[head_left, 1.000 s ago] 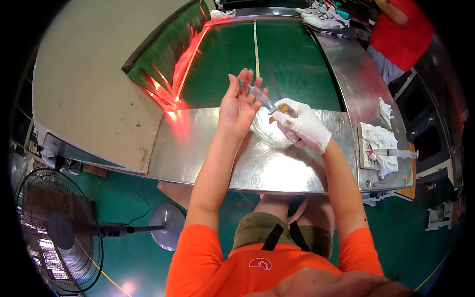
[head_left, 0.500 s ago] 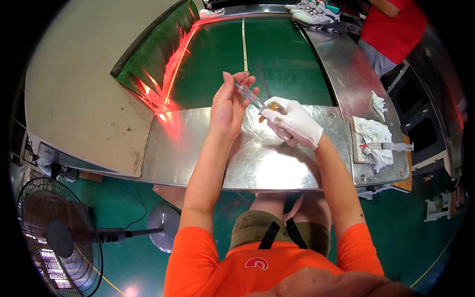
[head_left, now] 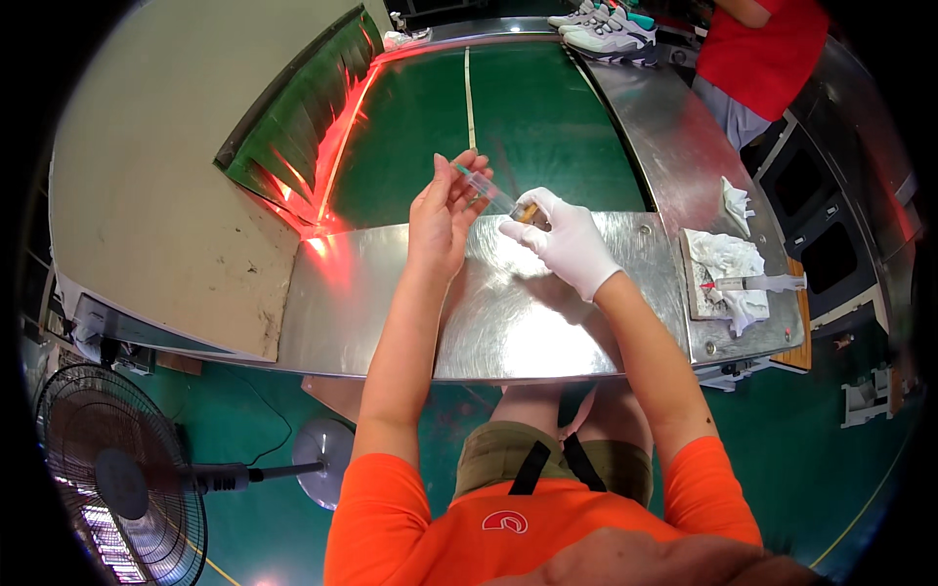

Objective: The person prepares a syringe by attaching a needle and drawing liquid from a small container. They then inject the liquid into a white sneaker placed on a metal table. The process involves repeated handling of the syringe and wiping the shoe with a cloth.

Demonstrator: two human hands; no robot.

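Observation:
Over the steel front of the table, my bare left hand [head_left: 440, 220] holds a clear syringe barrel [head_left: 495, 193] tilted between thumb and fingers. A green tip shows at its upper left end. My right hand [head_left: 575, 244], in a white glove, is at the barrel's lower right end. Its thumb and forefinger are curved around a small amber-brown piece [head_left: 529, 213] there. Whether that piece is inside the barrel or fixed to it, I cannot tell. A second syringe [head_left: 752, 283] with a red tip lies across a crumpled white cloth [head_left: 721, 256] at the right.
Beyond my hands runs a green conveyor belt [head_left: 547, 117], with red light glowing beneath a green flap curtain [head_left: 293, 117] at its left. Sports shoes [head_left: 616, 39] stand at the far right edge. A person in red [head_left: 762, 54] is behind them. A floor fan [head_left: 122, 474] stands left.
My right hand has loosened and turned, its thumb and forefinger now farther apart, showing more of the amber-brown piece. The left hand still holds the barrel. The whole view has shifted slightly.

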